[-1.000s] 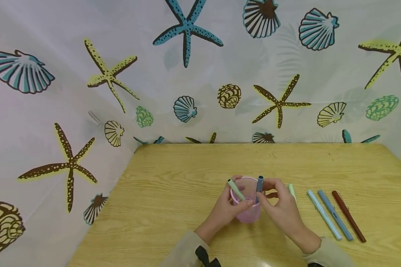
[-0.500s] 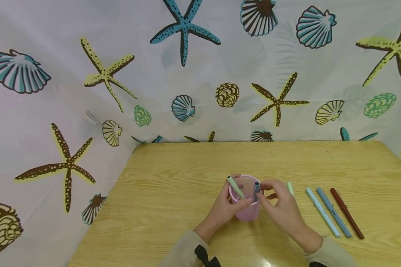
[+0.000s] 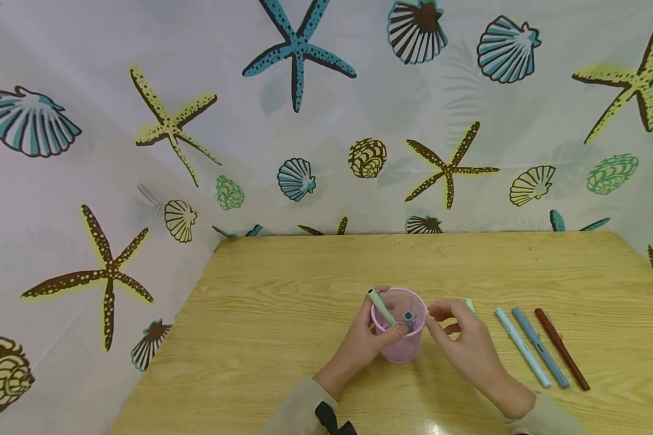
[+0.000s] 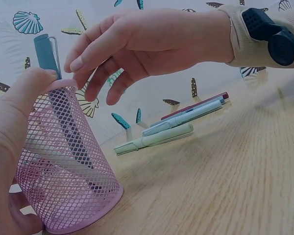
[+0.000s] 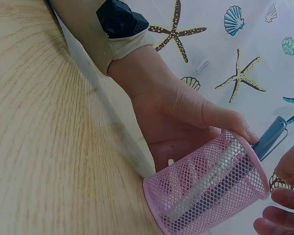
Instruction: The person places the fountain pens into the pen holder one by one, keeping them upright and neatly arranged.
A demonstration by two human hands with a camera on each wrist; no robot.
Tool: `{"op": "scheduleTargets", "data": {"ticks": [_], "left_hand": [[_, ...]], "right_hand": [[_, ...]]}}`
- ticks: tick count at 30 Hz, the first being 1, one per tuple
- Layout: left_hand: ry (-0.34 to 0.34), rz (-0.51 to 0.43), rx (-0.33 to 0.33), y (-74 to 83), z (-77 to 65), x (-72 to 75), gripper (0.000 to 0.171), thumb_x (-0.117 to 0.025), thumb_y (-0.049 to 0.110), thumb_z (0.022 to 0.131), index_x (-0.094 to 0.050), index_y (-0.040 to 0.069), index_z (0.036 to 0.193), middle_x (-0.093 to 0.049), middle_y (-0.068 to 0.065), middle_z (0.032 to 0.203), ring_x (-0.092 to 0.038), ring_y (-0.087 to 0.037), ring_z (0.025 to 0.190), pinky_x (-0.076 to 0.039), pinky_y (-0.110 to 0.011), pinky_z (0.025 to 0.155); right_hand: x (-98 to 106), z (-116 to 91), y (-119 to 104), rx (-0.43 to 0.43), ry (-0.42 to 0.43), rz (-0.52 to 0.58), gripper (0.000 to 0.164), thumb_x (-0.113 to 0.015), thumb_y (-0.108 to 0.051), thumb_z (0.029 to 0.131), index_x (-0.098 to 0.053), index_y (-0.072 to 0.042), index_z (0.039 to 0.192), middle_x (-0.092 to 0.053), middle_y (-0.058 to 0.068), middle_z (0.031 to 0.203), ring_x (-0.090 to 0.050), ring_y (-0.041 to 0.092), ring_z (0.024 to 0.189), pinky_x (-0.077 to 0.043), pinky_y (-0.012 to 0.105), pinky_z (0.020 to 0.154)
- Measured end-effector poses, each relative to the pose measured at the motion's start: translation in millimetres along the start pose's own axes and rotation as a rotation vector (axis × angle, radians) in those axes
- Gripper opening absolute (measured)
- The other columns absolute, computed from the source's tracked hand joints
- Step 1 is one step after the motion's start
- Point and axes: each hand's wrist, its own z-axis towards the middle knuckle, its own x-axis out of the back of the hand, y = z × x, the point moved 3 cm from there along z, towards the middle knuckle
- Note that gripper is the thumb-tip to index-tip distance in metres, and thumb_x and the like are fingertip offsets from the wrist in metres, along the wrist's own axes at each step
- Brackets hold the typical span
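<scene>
A pink mesh pen cup (image 3: 401, 351) stands on the wooden table, its base lifted slightly on one side in neither wrist view. My left hand (image 3: 359, 338) grips it from the left, thumb over the near rim. Inside lean a light green pen (image 3: 381, 308) and a dark blue pen (image 3: 410, 322); the blue pen's capped end (image 4: 46, 55) pokes above the rim beside the left thumb in the left wrist view. Just right of the rim is my right hand (image 3: 468, 344), fingers loosely bent, nothing between them.
Right of the right hand lie a light blue pen (image 3: 522, 347), a blue pen (image 3: 540, 347) and a dark red pen (image 3: 562, 349), side by side. Another light green pen (image 4: 154, 139) is partly hidden behind that hand in the head view. A shell-patterned cloth (image 3: 326, 139) hangs behind the table.
The dark blue pen has slid down into the cup and leans further left. My right hand has let go of it and drawn slightly right. The left hand keeps its grip on the cup.
</scene>
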Motion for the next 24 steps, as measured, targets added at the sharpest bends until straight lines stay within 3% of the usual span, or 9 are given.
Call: {"op": "scheduleTargets", "data": {"ticks": [9,24], "left_hand": [[-0.011,-0.007,0.013,28.3,-7.8,-0.5,0.068,-0.069,0.022,0.085,-0.03,0.014,0.14,-0.044,-0.019,0.131,-0.043,-0.036,0.122,-0.039,-0.052,0.095],[-0.01,-0.022,0.045,29.4,-8.3,-0.1,0.068,-0.068,0.021,0.085,-0.03,0.016,0.141,-0.044,-0.017,0.132,-0.043,-0.034,0.122,-0.038,-0.05,0.096]], "right_hand": [[13.2,-2.3,5.0,-0.072,-0.006,-0.03,0.019,-0.067,0.002,0.082,-0.062,-0.007,0.098,-0.062,0.0,0.092,-0.057,0.011,0.081,-0.051,0.026,0.061],[38.2,-10.0,18.9,-0.126,-0.018,-0.103,0.015,-0.065,-0.001,0.085,-0.061,-0.006,0.099,-0.061,0.002,0.096,-0.055,0.006,0.08,-0.05,0.023,0.06]]}}
